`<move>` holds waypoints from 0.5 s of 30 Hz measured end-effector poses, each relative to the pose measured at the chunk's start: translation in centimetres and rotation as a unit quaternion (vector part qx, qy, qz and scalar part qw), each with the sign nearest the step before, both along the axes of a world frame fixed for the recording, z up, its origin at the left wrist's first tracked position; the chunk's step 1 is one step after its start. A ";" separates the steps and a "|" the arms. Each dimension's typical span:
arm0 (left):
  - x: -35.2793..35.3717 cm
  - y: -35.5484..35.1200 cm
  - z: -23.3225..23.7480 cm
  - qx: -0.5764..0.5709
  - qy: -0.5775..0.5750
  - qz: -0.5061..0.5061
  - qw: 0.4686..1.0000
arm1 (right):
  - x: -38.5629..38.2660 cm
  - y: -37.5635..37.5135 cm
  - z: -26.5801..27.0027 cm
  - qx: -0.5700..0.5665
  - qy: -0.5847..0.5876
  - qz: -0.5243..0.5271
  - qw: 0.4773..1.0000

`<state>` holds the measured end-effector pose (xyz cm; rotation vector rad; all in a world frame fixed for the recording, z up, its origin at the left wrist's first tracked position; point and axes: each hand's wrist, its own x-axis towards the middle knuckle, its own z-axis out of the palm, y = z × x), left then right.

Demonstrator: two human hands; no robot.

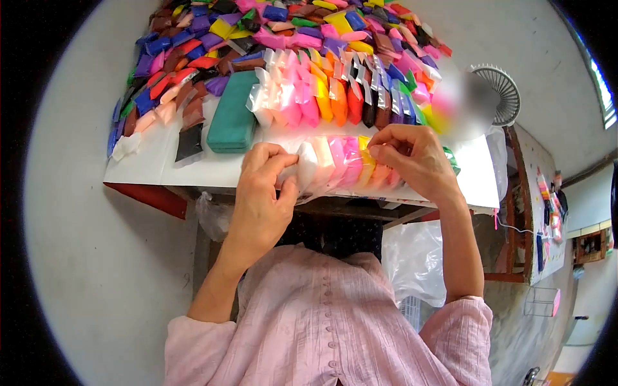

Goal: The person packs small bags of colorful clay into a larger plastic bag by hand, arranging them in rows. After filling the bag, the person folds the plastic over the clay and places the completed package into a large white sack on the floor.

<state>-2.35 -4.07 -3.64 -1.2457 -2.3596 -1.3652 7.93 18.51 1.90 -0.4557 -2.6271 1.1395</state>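
Note:
Near the table's front edge lies a row of small packets (351,161) in clear plastic, running from white through pink and yellow to orange. My left hand (265,186) is at the row's left end, thumb and fingers pinched on the clear plastic beside the white packet (307,162). Over the yellow and orange packets, my right hand (415,157) has its thumb and index finger together at the row's upper edge; what they pinch is too small to tell. Just behind is a second row of upright packets (338,96), with a green block (233,112) at its left end.
A large heap of coloured packets (219,38) covers the back of the white table (151,161). A black packet (189,143) lies at the left. At the right stand a round fan (497,95) and a side shelf (528,212). Clear plastic bags (415,260) hang below the table.

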 end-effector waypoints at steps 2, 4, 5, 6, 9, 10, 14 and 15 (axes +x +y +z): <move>0.5 0.5 0.2 0.065 -0.111 -0.027 0.991 | 0.0 -0.1 0.1 0.001 -0.006 -0.004 1.000; 0.5 0.6 0.2 0.078 -0.129 -0.043 0.988 | 0.1 -0.1 0.2 0.004 -0.003 -0.003 1.000; 0.2 0.4 -0.1 0.058 -0.092 -0.045 0.993 | 0.1 -0.1 0.1 0.006 0.004 0.000 1.000; 0.1 0.3 -0.2 0.037 -0.055 -0.046 0.997 | 0.2 -0.1 0.1 0.009 0.010 0.003 1.000; 0.1 0.4 -0.2 0.032 -0.027 -0.051 0.998 | 0.3 -0.4 0.4 0.003 0.001 -0.001 1.000; 0.2 0.4 -0.1 0.030 -0.027 -0.058 0.997 | 0.2 -0.3 0.4 0.005 -0.001 -0.002 1.000; 0.7 0.3 0.6 0.058 -0.088 -0.083 0.991 | 0.2 -0.2 0.3 0.006 -0.002 -0.002 1.000; 0.8 0.4 0.8 0.074 -0.119 -0.089 0.986 | 0.2 -0.2 0.2 0.006 0.000 -0.001 1.000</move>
